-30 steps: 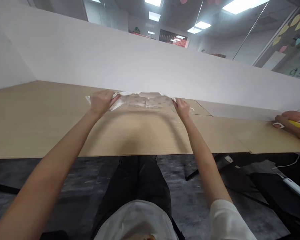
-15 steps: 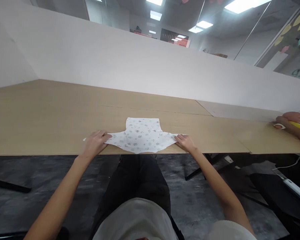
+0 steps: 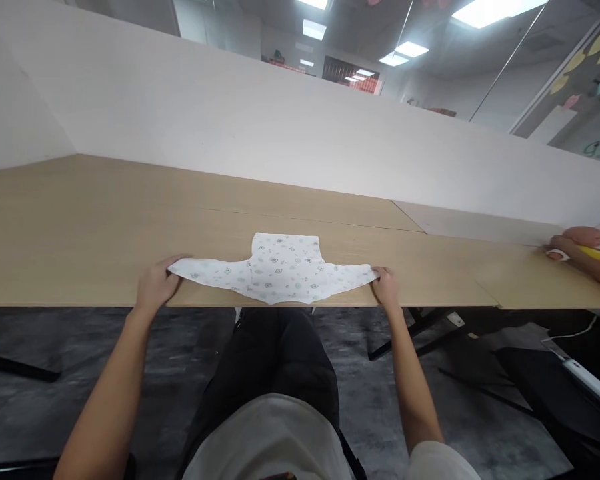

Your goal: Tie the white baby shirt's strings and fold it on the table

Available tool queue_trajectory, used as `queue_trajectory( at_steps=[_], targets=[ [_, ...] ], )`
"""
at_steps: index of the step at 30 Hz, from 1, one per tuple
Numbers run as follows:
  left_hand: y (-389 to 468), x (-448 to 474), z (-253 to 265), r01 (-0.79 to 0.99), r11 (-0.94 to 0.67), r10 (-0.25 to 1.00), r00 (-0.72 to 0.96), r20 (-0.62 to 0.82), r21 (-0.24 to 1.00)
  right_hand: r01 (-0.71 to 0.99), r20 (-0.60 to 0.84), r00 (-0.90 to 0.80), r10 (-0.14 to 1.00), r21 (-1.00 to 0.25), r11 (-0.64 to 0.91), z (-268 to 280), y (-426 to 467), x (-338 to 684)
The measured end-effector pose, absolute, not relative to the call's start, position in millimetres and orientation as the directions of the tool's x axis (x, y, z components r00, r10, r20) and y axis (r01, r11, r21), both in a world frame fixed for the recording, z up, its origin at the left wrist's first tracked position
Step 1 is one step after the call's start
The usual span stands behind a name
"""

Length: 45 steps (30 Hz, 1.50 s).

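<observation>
A white baby top with small printed figures lies spread on the table near its front edge. Its body points away from me and both sleeves stretch out sideways. At the left sleeve's end, my left hand is closed, gripping the cuff between thumb and fingers. My right hand pinches the tip of the other sleeve, fingers bent over the fabric. Both hands are low over the tabletop.
The wooden table runs across the view, with a white partition behind it. A doll lies at the far right. Below the table on that side, a white power strip rests on a black chair.
My hands have moved apart, left hand leftward and right hand slightly rightward, to the sleeve ends. Both sleeves now show longer and flatter, while the top's body stays in place.
</observation>
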<state>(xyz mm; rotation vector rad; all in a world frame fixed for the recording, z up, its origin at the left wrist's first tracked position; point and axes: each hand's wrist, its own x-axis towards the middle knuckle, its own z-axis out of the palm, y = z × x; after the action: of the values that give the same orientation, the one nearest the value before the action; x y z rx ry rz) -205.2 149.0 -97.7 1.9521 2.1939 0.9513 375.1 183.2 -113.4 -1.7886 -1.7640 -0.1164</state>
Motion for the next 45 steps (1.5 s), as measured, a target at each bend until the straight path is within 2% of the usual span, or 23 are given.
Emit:
queue_trajectory(
  at_steps=[3,5,7,11,14,19,22,26,31,36,40,43,45],
  targets=[
    [151,-205,-94,0.775,0.09,0.888,-0.347,0.302,0.626,0.826,0.438,0.279,0.854,-0.563,0.019,-118,185,379],
    [152,-205,-90,0.728,0.102,0.896,-0.363,0.255,0.678,0.731,0.39,0.359,0.848,-0.683,0.005,-120,187,383],
    [153,-206,-89,0.705,0.07,0.925,-0.311,0.22,0.705,0.664,0.375,0.404,0.835,-0.747,0.015,-122,189,387],
    [155,-212,-93,0.666,-0.005,0.963,-0.198,0.184,0.746,0.604,0.383,0.445,0.81,-0.796,0.045,-124,190,389],
    [156,-215,-95,0.664,0.002,0.974,-0.171,0.15,0.748,0.6,0.354,0.401,0.845,-0.799,0.05,-122,188,388],
    [159,-217,-97,0.747,0.072,0.985,-0.158,0.071,0.662,0.678,0.305,0.326,0.895,-0.735,0.003,-118,188,387],
    [162,-217,-99,0.799,0.047,0.988,-0.124,0.088,0.599,0.695,0.285,0.326,0.901,-0.719,-0.024,-117,191,388],
    [164,-216,-102,0.89,0.031,0.985,-0.105,0.139,0.455,0.718,0.28,0.326,0.903,-0.695,-0.044,-116,196,387],
    [165,-212,-106,0.948,0.037,0.984,-0.091,0.156,0.317,0.751,0.267,0.361,0.894,-0.651,-0.109,-112,200,382],
    [165,-210,-107,0.956,0.043,0.983,-0.092,0.161,0.29,0.689,0.277,0.482,0.831,-0.706,-0.164,-102,201,363],
    [165,-208,-108,0.966,0.057,0.983,-0.098,0.155,0.252,0.654,0.403,0.492,0.772,-0.756,-0.022,-75,203,322],
    [164,-206,-107,0.97,0.079,0.983,-0.114,0.144,0.231,0.671,0.541,0.357,0.762,-0.716,0.193,-49,204,273],
    [163,-205,-106,0.969,0.087,0.983,-0.122,0.138,0.232,0.671,0.583,0.22,0.782,-0.672,0.313,-36,202,234]
  ],
)
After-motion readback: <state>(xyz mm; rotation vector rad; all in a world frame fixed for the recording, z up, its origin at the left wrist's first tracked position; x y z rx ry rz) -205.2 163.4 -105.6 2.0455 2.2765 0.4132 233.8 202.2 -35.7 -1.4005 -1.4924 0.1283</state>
